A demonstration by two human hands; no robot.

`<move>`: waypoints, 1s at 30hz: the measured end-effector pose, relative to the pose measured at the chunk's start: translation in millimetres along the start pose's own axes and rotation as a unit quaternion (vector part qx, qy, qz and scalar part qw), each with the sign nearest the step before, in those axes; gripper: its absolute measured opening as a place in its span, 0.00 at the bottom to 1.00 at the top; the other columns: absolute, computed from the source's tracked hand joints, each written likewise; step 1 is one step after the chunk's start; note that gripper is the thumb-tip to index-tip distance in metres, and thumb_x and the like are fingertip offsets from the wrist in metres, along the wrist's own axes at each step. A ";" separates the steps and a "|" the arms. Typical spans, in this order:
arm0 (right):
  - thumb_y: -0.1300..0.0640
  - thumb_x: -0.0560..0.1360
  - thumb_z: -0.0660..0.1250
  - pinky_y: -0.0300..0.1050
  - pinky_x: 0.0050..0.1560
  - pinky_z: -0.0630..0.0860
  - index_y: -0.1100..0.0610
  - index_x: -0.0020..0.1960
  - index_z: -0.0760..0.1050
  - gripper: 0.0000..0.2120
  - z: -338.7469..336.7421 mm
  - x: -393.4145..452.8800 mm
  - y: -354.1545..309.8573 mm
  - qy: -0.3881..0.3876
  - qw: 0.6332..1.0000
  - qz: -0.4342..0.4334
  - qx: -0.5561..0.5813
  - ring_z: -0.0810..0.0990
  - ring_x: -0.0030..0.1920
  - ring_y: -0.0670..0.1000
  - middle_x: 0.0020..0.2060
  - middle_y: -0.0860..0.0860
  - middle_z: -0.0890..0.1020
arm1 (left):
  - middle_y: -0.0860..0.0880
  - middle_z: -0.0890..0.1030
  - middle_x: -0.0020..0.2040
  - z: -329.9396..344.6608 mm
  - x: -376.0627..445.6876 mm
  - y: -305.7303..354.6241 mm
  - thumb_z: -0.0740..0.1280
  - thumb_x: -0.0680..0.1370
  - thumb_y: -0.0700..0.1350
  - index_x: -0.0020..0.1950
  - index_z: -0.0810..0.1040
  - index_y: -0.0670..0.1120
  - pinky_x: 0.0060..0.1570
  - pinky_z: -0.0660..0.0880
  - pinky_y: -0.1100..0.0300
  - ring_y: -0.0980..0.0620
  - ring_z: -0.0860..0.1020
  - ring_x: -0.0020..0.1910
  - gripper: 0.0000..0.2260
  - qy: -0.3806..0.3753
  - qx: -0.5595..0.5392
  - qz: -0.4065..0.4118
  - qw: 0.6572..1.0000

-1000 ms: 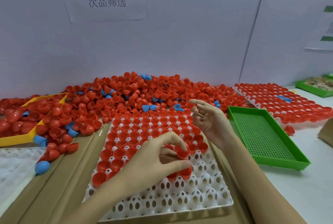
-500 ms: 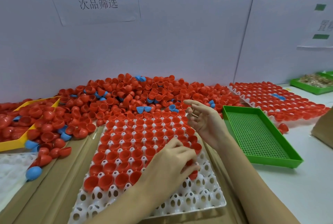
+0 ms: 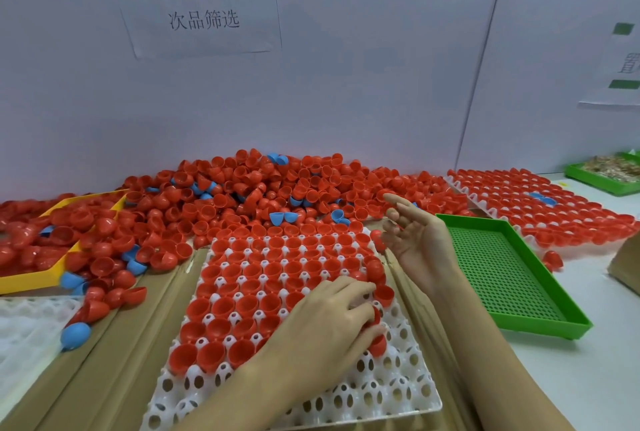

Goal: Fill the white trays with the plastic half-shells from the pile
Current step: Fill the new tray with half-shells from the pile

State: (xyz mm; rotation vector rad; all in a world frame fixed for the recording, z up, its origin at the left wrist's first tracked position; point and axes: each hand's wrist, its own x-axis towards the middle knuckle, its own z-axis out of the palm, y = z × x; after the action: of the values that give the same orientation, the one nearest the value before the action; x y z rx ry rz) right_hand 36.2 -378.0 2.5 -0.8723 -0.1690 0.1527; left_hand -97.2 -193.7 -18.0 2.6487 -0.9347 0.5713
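Your left hand (image 3: 332, 323) pinched a red half-shell (image 3: 377, 344) over the white tray (image 3: 398, 392); your right hand (image 3: 415, 243) hovered with relaxed, empty fingers just before the pile (image 3: 263, 188).

The left hand (image 3: 325, 326), raised over the white tray (image 3: 398, 392) a second ago with a red half-shell (image 3: 375, 344) pinched in its fingertips, now lies low on the tray, fingers curled over the shell at the filled rows' edge. The right hand (image 3: 415, 240) sits slightly more open.
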 end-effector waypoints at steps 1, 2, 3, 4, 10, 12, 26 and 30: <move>0.65 0.80 0.62 0.35 0.33 0.73 0.60 0.53 0.86 0.13 -2.3 1.6 -1.2 0.020 0.999 -0.022 -0.040 0.74 0.33 0.45 0.35 0.49 0.78 | 0.55 0.80 0.68 -0.9 -1.4 -0.5 0.57 0.86 0.55 0.56 0.84 0.51 0.70 0.70 0.62 0.58 0.74 0.68 0.17 0.005 -0.008 0.002 1.000; 0.66 0.82 0.61 0.35 0.34 0.73 0.60 0.52 0.86 0.14 -4.3 2.6 -1.8 0.040 0.992 -0.049 -0.107 0.75 0.33 0.45 0.34 0.50 0.79 | 0.55 0.81 0.66 -2.3 -3.2 -0.5 0.57 0.86 0.55 0.58 0.84 0.51 0.70 0.71 0.63 0.59 0.76 0.67 0.16 0.006 -0.014 0.004 1.000; 0.67 0.82 0.60 0.35 0.34 0.73 0.60 0.50 0.86 0.15 -6.0 2.8 -2.0 0.056 0.977 -0.076 -0.192 0.75 0.33 0.45 0.34 0.50 0.80 | 0.56 0.82 0.65 -3.4 -5.4 -0.6 0.57 0.86 0.55 0.59 0.84 0.52 0.70 0.71 0.63 0.60 0.77 0.66 0.16 0.007 -0.017 0.010 1.000; 0.68 0.82 0.61 0.35 0.33 0.73 0.59 0.49 0.86 0.15 -7.3 2.6 -1.5 0.063 0.950 -0.100 -0.289 0.76 0.33 0.45 0.33 0.49 0.81 | 0.56 0.82 0.66 -4.6 -7.6 -1.1 0.56 0.86 0.55 0.61 0.83 0.53 0.70 0.71 0.63 0.60 0.77 0.66 0.17 0.002 -0.016 0.020 1.000; 0.52 0.83 0.68 0.46 0.40 0.77 0.55 0.40 0.84 0.15 -12.7 0.3 14.1 -0.039 0.706 -0.129 -0.696 0.80 0.35 0.45 0.33 0.48 0.84 | 0.52 0.74 0.75 -14.0 -10.6 -3.3 0.46 0.88 0.58 0.71 0.78 0.51 0.78 0.61 0.53 0.54 0.67 0.78 0.25 -0.079 0.092 0.040 0.992; 0.50 0.83 0.68 0.38 0.36 0.71 0.55 0.39 0.83 0.16 -11.6 0.3 15.9 -0.044 0.698 -0.159 -0.696 0.79 0.34 0.45 0.32 0.47 0.83 | 0.53 0.75 0.74 -18.5 -8.3 -4.0 0.46 0.88 0.59 0.72 0.77 0.52 0.78 0.61 0.55 0.53 0.67 0.78 0.25 -0.074 0.100 0.044 0.991; 0.51 0.85 0.66 0.39 0.37 0.76 0.51 0.39 0.84 0.17 -3.1 -2.3 12.3 -0.045 0.778 -0.177 -0.601 0.81 0.29 0.45 0.29 0.48 0.84 | 0.59 0.69 0.69 -4.9 34.4 -30.1 0.70 0.77 0.63 0.74 0.69 0.52 0.65 0.65 0.72 0.62 0.68 0.66 0.29 -0.052 -0.068 -0.026 0.996; 0.51 0.86 0.64 0.37 0.36 0.75 0.53 0.39 0.84 0.19 -5.3 -0.8 12.2 -0.026 0.784 -0.165 -0.598 0.80 0.26 0.44 0.26 0.49 0.82 | 0.59 0.74 0.67 -1.8 36.5 -30.8 0.70 0.79 0.61 0.73 0.71 0.52 0.66 0.70 0.67 0.63 0.71 0.65 0.26 -0.053 -0.102 -0.033 0.993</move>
State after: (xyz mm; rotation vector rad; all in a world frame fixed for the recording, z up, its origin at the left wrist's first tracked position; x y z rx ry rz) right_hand 35.7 -374.4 -10.4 -2.0970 -0.4939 -0.3149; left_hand -51.8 -189.4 -3.8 2.5336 -0.8805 0.3050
